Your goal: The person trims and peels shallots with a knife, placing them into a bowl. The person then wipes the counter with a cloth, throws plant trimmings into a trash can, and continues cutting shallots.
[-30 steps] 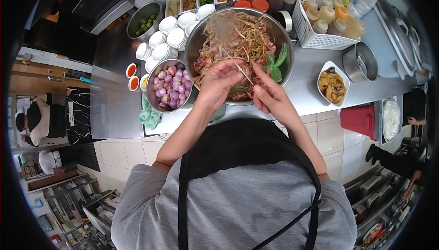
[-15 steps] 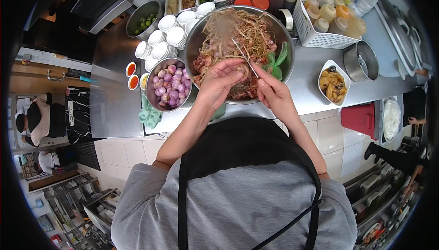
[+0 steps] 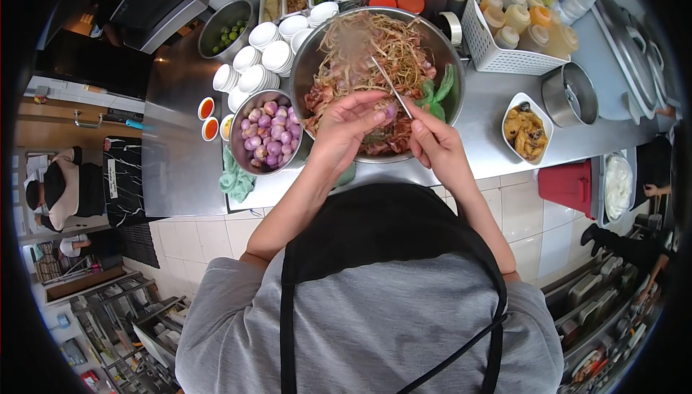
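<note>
My left hand is closed round a small purple shallot, held at the fingertips and partly hidden. My right hand grips a knife whose thin, straight blade points up and to the left, right beside the shallot. The handle is hidden in my fingers. Both hands are over the near side of a large metal bowl, which holds pale brown strands, reddish skin-like scraps and a piece of green plastic. Left of it stands a smaller metal bowl full of purple shallots.
White cups are stacked behind the shallots, near a bowl of limes. Sauce cups and a green cloth lie left. At right are a white basket of bottles, a dish of food and a metal pot.
The shallot in my left hand looked brownish before and now shows purple. The knife's blade has shifted and turned slightly in my right hand. Both hands stay over the large bowl.
</note>
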`<action>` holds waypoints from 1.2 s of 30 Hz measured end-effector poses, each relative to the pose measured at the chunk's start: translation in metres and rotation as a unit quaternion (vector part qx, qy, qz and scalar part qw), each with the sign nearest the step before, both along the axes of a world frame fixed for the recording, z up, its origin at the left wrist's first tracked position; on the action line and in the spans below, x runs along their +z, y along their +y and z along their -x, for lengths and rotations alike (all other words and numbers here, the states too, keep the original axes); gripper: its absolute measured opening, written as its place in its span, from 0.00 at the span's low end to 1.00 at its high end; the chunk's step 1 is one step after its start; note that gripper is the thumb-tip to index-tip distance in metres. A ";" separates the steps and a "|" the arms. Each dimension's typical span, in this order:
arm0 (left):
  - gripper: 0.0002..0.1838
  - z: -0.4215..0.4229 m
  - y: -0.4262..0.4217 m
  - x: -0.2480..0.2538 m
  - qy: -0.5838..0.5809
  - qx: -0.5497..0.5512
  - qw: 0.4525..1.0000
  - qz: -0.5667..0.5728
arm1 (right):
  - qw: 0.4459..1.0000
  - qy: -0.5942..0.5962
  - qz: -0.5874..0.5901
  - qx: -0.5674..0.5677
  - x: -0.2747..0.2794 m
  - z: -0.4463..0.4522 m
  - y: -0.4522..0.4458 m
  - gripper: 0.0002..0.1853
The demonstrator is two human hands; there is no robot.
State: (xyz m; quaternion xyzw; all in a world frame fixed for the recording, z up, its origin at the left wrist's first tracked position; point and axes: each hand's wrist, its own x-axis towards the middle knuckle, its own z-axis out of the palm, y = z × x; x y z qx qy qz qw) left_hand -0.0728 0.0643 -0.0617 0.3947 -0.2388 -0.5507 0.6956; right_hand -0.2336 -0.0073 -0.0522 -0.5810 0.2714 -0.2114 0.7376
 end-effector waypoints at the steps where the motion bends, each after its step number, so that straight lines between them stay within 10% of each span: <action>1: 0.16 0.000 0.000 0.001 0.000 -0.009 1.000 -0.001 | 1.000 -0.007 0.005 -0.003 -0.001 0.000 -0.001 0.18; 36: 0.17 0.002 0.005 0.006 -0.102 -0.004 0.995 0.004 | 1.000 -0.013 0.018 -0.004 0.002 0.002 0.000 0.18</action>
